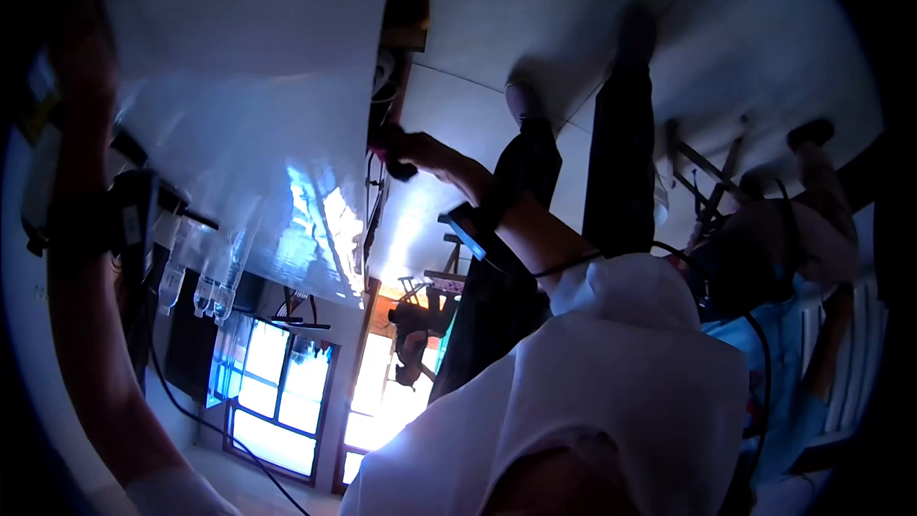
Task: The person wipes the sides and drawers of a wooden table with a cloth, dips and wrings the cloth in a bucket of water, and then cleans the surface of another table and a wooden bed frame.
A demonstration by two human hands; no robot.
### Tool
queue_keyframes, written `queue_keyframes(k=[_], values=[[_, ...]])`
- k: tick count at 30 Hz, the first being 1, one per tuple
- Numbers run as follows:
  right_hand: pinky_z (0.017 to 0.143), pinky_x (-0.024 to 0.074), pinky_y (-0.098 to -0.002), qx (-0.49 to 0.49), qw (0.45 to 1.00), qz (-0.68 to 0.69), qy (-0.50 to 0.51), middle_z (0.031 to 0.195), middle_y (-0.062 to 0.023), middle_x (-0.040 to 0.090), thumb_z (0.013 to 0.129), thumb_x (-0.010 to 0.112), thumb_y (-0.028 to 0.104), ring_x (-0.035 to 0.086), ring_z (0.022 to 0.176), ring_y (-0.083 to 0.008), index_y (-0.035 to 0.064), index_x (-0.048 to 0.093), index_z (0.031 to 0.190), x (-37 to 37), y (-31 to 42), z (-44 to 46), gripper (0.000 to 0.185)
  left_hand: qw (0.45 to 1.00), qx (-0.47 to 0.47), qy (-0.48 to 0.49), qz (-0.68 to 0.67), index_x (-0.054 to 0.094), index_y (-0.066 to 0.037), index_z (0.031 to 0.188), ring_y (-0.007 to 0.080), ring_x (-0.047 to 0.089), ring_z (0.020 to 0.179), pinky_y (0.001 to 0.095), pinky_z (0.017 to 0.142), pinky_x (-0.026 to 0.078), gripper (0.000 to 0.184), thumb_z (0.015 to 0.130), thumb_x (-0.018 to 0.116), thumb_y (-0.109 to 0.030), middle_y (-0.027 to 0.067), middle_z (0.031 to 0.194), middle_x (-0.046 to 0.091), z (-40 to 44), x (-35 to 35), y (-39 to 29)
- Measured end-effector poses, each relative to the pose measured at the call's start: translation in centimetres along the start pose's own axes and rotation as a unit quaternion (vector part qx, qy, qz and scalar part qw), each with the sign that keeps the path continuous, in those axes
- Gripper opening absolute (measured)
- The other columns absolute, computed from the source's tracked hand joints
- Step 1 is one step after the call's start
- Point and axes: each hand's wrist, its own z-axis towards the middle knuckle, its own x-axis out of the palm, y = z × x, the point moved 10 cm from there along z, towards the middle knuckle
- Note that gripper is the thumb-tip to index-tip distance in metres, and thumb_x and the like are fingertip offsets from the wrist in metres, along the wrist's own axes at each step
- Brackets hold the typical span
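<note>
My right hand (pixel 420 155) is closed at the edge of a pale, glossy table (pixel 239 105). Its fingers curl round something dark with a reddish part, too dim to make out. A dark strap with a small box (pixel 465 231) sits on that wrist. Along the left side of the view my left arm stretches over the table's other edge, with a similar strapped device. My left hand (pixel 84 43) lies in deep shadow at the upper left, and its fingers cannot be made out. Several clear plastic bottles (pixel 215 287) stand near the left forearm.
The view is tilted, with the room upside down below. Beside me on the right another person (pixel 764 258) bends near a wooden stool (pixel 709 167). Dark-trousered legs (pixel 619 153) stand on the tiled floor. A window (pixel 277 387) and a bright doorway with a distant person (pixel 411 349) lie behind.
</note>
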Motion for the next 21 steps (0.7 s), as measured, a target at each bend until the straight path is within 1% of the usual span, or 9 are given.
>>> queue_keyframes(k=[2, 4, 7, 8, 12, 14, 16, 17, 21], values=[[0.073, 0.0457, -0.0277, 0.003, 0.996, 0.085, 0.001, 0.091, -0.0048, 0.063, 0.084, 0.056, 0.006, 0.058, 0.08, -0.0122, 0.0105, 0.059, 0.118, -0.1, -2.4, -1.8, 0.034, 0.988, 0.086, -0.026, 0.126, 0.043, -0.007, 0.129, 0.0272, 0.053, 0.112, 0.0382, 0.094, 0.042, 0.053, 0.083, 0.062, -0.024, 0.0125, 0.126, 0.052, -1.1, 2.1, 1.1], [0.072, 0.0463, -0.0265, -0.013, 0.993, 0.116, -0.018, 0.089, -0.005, 0.063, 0.085, 0.054, 0.005, 0.058, 0.077, -0.0113, 0.0097, 0.055, 0.125, -1.7, -1.6, -4.8, 0.04, 0.983, 0.118, -0.094, -0.106, 0.038, -0.008, 0.133, 0.0295, 0.051, 0.115, 0.039, 0.095, 0.042, 0.068, 0.078, 0.07, -0.03, 0.0135, 0.128, 0.05, -0.4, -0.3, 0.7], [0.057, 0.0434, -0.0258, -0.008, 0.984, 0.176, -0.038, 0.078, -0.0019, 0.061, 0.084, 0.051, 0.004, 0.054, 0.062, -0.0115, 0.0052, 0.061, 0.107, -4.8, -2.0, -6.7, 0.025, 0.979, 0.07, -0.165, -0.101, 0.041, -0.009, 0.131, 0.0293, 0.052, 0.115, 0.0383, 0.095, 0.043, 0.05, 0.086, 0.061, -0.023, 0.0126, 0.126, 0.052, 1.0, -4.4, -2.3], [0.069, 0.0443, -0.0265, -0.019, 0.985, 0.156, -0.07, 0.088, -0.002, 0.063, 0.081, 0.053, 0.013, 0.057, 0.074, -0.0125, 0.004, 0.057, 0.115, -6.3, -2.3, -6.9, 0.035, 0.981, 0.049, -0.135, -0.127, 0.042, -0.009, 0.13, 0.0293, 0.052, 0.115, 0.0385, 0.096, 0.042, 0.044, 0.089, 0.056, -0.019, 0.0118, 0.125, 0.053, 1.5, -4.0, -1.6], [0.069, 0.0459, -0.0281, -0.069, 0.962, 0.222, -0.142, 0.091, -0.0057, 0.064, 0.081, 0.052, 0.017, 0.06, 0.076, -0.0147, 0.0034, 0.059, 0.103, -10.2, -2.3, -7.6, 0.027, 0.944, 0.12, -0.185, -0.247, 0.045, -0.009, 0.127, 0.0288, 0.053, 0.113, 0.0388, 0.094, 0.042, 0.035, 0.093, 0.048, -0.016, 0.0113, 0.124, 0.054, 1.6, -5.5, -2.6], [0.077, 0.0493, -0.0316, -0.07, 0.928, 0.331, -0.159, 0.098, -0.0086, 0.065, 0.084, 0.057, 0.026, 0.063, 0.087, -0.0191, 0.0037, 0.055, 0.111, -10.7, -1.4, -9.3, 0.035, 0.966, -0.03, -0.124, -0.226, 0.052, -0.009, 0.123, 0.0193, 0.052, 0.111, 0.0352, 0.092, 0.035, 0.033, 0.096, 0.039, -0.022, 0.0062, 0.123, 0.055, 2.0, -4.8, -1.3], [0.087, 0.0489, -0.0351, -0.105, 0.896, 0.407, -0.145, 0.108, -0.0103, 0.062, 0.083, 0.064, 0.036, 0.061, 0.099, -0.0224, 0.0032, 0.05, 0.119, -10.8, 2.4, -12.4, 0.051, 0.958, -0.054, -0.139, -0.245, 0.053, -0.013, 0.122, 0.0209, 0.047, 0.118, 0.0375, 0.097, 0.029, 0.036, 0.098, 0.032, -0.029, 0.0059, 0.127, 0.052, 2.2, -5.1, -1.4], [0.085, 0.0475, -0.0312, -0.126, 0.882, 0.417, -0.179, 0.106, -0.0056, 0.063, 0.083, 0.064, 0.039, 0.06, 0.1, -0.0175, 0.0069, 0.052, 0.118, -11.2, 4.7, -14.5, 0.049, 0.956, -0.067, -0.156, -0.237, 0.053, -0.013, 0.121, 0.0217, 0.045, 0.12, 0.0389, 0.099, 0.028, 0.037, 0.098, 0.031, -0.031, 0.0062, 0.127, 0.052, 2.0, -5.3, -1.5], [0.09, 0.047, -0.0357, -0.178, 0.866, 0.431, -0.179, 0.118, -0.0088, 0.057, 0.087, 0.06, 0.035, 0.057, 0.105, -0.0232, 0.0072, 0.046, 0.124, -13.1, 11.6, -20.0, 0.049, 0.96, -0.133, -0.077, -0.233, 0.052, -0.014, 0.121, 0.0253, 0.036, 0.128, 0.0463, 0.108, 0.016, 0.041, 0.096, 0.031, -0.039, 0.0076, 0.129, 0.049, 1.9, -5.2, -1.1]])
